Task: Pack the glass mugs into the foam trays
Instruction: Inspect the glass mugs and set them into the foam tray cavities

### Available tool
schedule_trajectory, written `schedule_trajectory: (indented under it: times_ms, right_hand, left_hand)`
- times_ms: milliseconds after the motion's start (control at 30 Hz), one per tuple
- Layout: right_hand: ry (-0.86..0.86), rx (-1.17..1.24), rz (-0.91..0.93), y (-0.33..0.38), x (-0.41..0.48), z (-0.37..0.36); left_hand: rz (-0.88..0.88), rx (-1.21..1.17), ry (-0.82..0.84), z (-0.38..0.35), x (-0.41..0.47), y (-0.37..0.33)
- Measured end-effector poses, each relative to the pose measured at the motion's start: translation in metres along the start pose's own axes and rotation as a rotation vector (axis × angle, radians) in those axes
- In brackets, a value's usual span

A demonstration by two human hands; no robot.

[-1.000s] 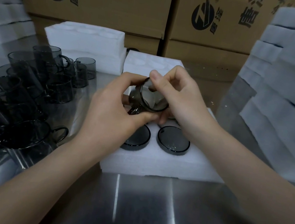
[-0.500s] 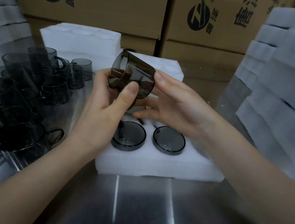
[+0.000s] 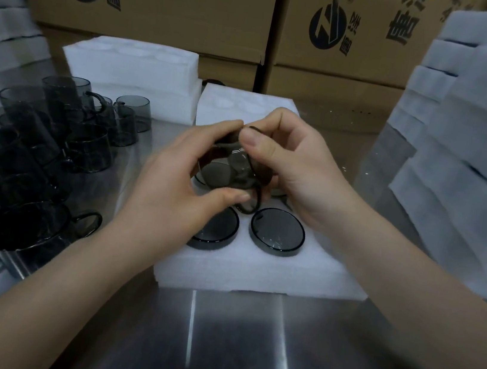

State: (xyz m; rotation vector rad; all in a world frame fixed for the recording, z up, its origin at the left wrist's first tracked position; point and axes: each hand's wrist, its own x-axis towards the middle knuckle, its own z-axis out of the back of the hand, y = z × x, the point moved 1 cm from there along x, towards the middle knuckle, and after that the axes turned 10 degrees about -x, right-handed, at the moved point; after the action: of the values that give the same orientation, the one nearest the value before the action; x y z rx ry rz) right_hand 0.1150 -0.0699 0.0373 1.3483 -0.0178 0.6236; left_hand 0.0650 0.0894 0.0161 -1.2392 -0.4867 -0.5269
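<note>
Both forearms enter from the lower corners of the view and converge at centre, wrists bare. The left hand (image 3: 173, 184) curls around the left side of a glass mug (image 3: 222, 172), with the thumb beneath it and the fingers arched over its top. The right hand (image 3: 297, 173) grips the mug's right side, thumb pressed at the upper edge, other fingers curled behind. The fingertips of both hands nearly meet above the mug.
</note>
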Motion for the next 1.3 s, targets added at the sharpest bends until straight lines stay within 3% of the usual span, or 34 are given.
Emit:
schedule_trajectory:
  times_ms: [200,333,467,633,933,1133,1300]
  right_hand:
    - [-0.038,0.116,-0.077,-0.003,0.005,0.002]
    - [0.148,0.318,-0.200,-0.001,0.006,0.008]
    - [0.324,0.373,-0.223,0.000,0.004,0.015]
    - [0.242,0.231,-0.217,0.000,0.003,0.011]
    - [-0.117,-0.047,-0.075,-0.004,0.003,-0.004]
    - [-0.039,0.221,-0.120,0.001,0.005,-0.002]
    - [0.100,-0.135,-0.089,-0.003,0.003,-0.006]
  left_hand:
    - [-0.015,-0.122,0.031,0.000,-0.001,0.000]
    - [0.010,-0.264,0.016,0.001,-0.001,0.003]
    - [0.024,-0.320,0.037,0.003,-0.001,0.006]
    - [0.026,-0.251,0.070,0.003,-0.001,0.007]
    - [0.056,-0.160,0.022,0.000,-0.002,0.002]
    - [0.097,-0.320,-0.242,0.000,-0.001,0.001]
    - [0.062,-0.280,-0.311,0.004,0.000,0.001]
